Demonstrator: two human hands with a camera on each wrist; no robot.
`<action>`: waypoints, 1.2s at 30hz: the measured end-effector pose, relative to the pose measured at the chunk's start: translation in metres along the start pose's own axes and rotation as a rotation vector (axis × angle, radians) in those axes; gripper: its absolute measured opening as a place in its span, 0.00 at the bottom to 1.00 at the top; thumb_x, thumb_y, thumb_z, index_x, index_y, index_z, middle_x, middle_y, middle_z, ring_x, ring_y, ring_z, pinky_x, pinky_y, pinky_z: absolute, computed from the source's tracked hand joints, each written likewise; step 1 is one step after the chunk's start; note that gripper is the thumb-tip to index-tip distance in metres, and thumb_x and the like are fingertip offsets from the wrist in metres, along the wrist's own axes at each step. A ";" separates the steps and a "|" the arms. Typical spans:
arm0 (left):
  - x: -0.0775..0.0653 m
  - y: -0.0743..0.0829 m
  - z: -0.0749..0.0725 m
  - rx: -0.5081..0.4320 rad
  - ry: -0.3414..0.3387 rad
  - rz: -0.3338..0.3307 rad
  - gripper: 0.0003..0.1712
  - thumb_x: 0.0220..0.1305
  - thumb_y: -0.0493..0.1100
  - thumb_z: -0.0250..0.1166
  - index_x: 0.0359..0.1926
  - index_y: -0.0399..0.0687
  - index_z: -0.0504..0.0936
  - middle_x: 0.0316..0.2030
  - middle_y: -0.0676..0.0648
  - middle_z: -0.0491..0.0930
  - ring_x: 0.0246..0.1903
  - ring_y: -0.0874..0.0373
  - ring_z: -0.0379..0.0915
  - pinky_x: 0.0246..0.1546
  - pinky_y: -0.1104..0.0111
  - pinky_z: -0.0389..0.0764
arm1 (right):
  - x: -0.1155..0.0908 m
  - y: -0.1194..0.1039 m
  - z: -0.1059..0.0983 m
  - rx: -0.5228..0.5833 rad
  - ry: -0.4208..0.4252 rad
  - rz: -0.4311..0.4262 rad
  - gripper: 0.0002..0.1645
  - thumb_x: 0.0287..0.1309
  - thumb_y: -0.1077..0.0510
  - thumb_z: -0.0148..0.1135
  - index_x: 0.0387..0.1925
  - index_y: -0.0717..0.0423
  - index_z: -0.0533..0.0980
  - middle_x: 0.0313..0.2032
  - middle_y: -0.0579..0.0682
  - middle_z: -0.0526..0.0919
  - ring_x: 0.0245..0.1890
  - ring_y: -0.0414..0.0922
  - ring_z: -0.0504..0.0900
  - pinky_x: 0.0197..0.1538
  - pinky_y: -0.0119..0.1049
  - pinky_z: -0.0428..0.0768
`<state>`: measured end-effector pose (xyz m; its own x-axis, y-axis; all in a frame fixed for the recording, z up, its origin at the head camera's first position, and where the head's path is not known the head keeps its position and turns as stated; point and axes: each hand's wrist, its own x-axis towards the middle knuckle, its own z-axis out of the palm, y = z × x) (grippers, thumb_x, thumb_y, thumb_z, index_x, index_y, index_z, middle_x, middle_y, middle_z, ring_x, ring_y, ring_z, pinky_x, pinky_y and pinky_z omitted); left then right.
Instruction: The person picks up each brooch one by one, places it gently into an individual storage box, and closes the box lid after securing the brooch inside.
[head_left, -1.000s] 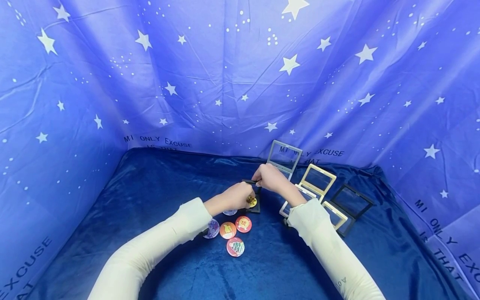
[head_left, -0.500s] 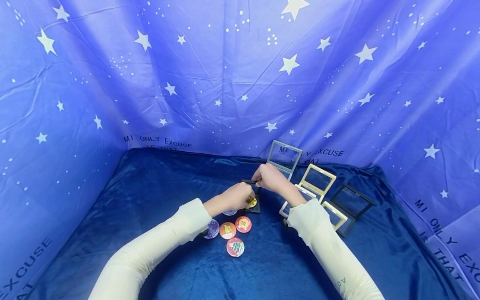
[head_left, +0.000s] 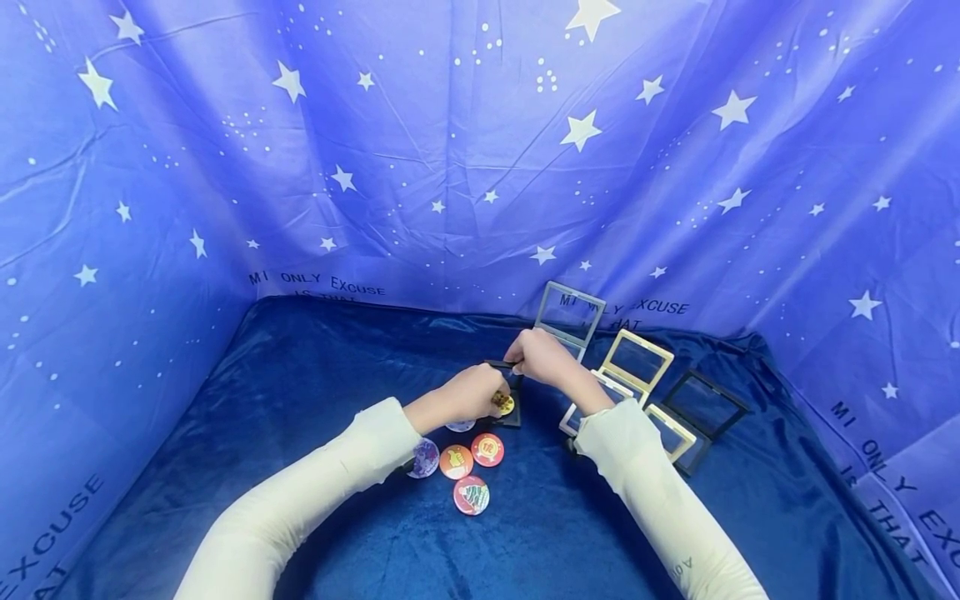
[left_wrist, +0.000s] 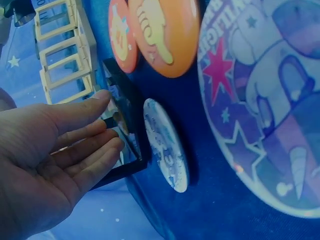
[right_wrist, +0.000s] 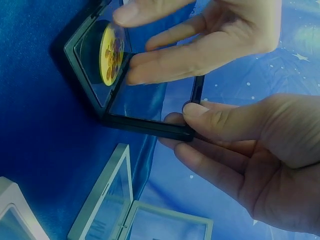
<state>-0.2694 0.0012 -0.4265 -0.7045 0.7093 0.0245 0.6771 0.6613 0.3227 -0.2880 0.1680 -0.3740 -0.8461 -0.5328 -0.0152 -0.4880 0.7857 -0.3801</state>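
A yellow round badge with brown shapes [right_wrist: 111, 53] lies on the clear film of one half of an unfolded black display frame [right_wrist: 145, 126]. Above it hovers my left hand [head_left: 474, 392], thumb and fingers apart and fairly straight. Whether a fingertip touches the badge I cannot tell. My right hand [head_left: 542, 357] pinches the raised half of the black frame at its outer edge, thumb on one face and fingers behind. In the left wrist view a pale blue-white badge [left_wrist: 166, 146] lies beside the frame, mostly hidden by the left hand in the head view.
Nearer me lie an orange badge [head_left: 456, 461], a red badge [head_left: 488, 450], a tree badge [head_left: 472, 496] and a purple badge [head_left: 424, 458]. Several unfolded frames stand to the right: grey [head_left: 546, 310], cream-yellow [head_left: 612, 342], white [head_left: 567, 418] and black [head_left: 742, 409].
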 end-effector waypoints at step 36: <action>-0.002 -0.010 -0.041 -0.502 0.249 -0.537 0.18 0.64 0.50 0.71 0.42 0.38 0.91 0.44 0.41 0.89 0.43 0.48 0.86 0.42 0.61 0.85 | 0.003 0.019 -0.008 0.397 -0.180 0.399 0.22 0.74 0.53 0.57 0.48 0.70 0.84 0.45 0.68 0.87 0.49 0.60 0.87 0.53 0.46 0.85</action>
<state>-0.2832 -0.0167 -0.3907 -0.9760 0.2083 -0.0641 0.0937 0.6668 0.7393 -0.3020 0.1842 -0.3737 -0.8812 -0.2921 -0.3716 0.0079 0.7770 -0.6295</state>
